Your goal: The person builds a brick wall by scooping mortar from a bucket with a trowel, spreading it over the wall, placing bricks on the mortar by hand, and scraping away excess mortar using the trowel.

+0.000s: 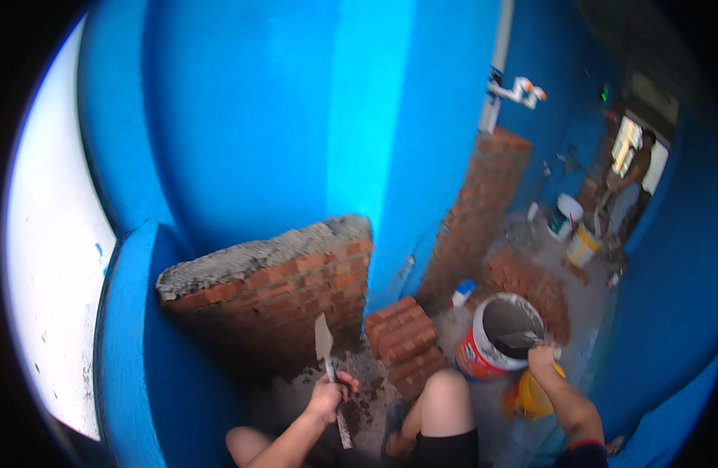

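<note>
My left hand [326, 398] is closed around a small trowel [323, 337], its narrow blade pointing up and its pale, mortar-smeared handle hanging below the fist. In front of it stands a low brick wall [297, 277] topped with rough grey mortar. At the right, my right hand [541, 359] grips a second trowel [519, 339], whose blade is over the mouth of a white and red bucket [474, 351]. Grey mortar [509, 320] lies inside that bucket. Under my right forearm is a yellow bucket [534, 394].
Stacked bricks [402, 331] stand between the wall and my knee, with more bricks [530, 285] behind the bucket. Another brick wall [484, 203] rises below a pipe with taps [519, 92]. A person [630, 183] is near further buckets [581, 248] at the far right.
</note>
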Available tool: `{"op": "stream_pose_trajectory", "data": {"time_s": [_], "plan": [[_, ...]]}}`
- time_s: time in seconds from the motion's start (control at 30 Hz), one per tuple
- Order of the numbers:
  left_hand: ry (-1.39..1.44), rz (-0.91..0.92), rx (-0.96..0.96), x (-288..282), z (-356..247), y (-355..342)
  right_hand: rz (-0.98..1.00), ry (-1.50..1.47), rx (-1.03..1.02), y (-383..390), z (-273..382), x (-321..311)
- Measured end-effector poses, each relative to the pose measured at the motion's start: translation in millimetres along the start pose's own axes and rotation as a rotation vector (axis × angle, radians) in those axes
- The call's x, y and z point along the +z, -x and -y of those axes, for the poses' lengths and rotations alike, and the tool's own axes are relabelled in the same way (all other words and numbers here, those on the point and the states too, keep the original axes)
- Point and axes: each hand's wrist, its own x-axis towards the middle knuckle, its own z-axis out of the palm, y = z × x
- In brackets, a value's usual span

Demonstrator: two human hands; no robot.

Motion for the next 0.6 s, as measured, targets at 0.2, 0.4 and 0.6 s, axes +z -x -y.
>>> {"op": "stream_pose_trajectory", "data": {"time_s": [0.2, 0.4, 0.6], "plan": [[-0.244, 0.049, 0.222, 44, -11, 26, 0.029, -0.174, -0.222, 15, 41, 28], [-0.324, 0.245, 0.386, 153, -39, -9, -0.024, -2.075, -0.921, 52, 79, -153], [-0.495, 0.702, 0.311, 224, -42, -103, 0.692, -2.926, -0.331, 79, 149, -228]]}}
